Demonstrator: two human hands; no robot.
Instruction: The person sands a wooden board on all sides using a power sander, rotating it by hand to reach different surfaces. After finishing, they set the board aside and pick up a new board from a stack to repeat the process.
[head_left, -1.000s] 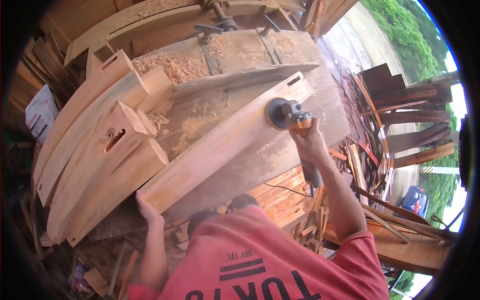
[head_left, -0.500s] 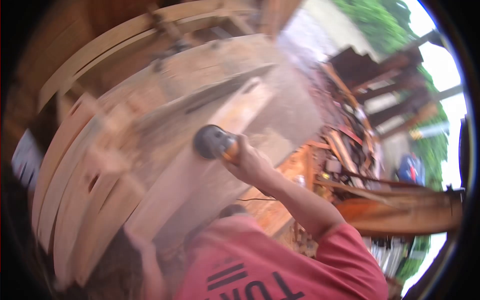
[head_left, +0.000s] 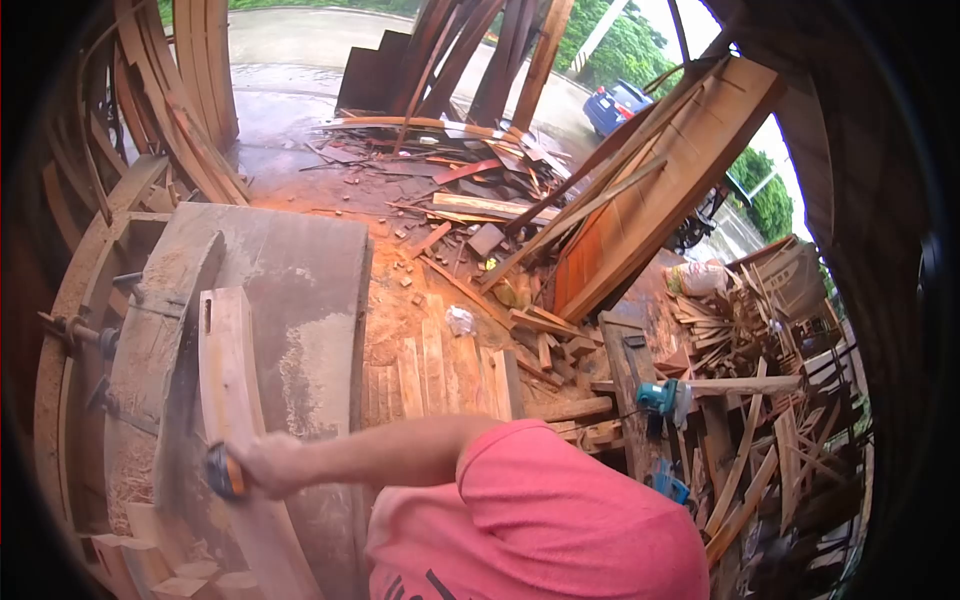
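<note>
My right hand [head_left: 274, 465] is wrapped round a black and orange power sander [head_left: 228, 472]. The sander rests on a long, curved pale wooden piece [head_left: 232, 375], which has a slot near its far end. Under that piece lies a wide, dusty work board [head_left: 310, 260]. My bare forearm reaches across the board from a pink sleeve [head_left: 560, 480]. My left hand is out of view.
Clamps [head_left: 85, 335] and curved timber line the left side. Cut wooden blocks [head_left: 185, 580] sit at lower left. Scrap wood [head_left: 470, 175] covers the floor ahead, and a large plank [head_left: 660, 190] leans at right. A teal power tool [head_left: 660, 398] rests on the right.
The view has swung to the right, showing more of the scrap-strewn yard. The sander is now nearer the lower-left part of the view, still in my right hand. My left hand has left the view.
</note>
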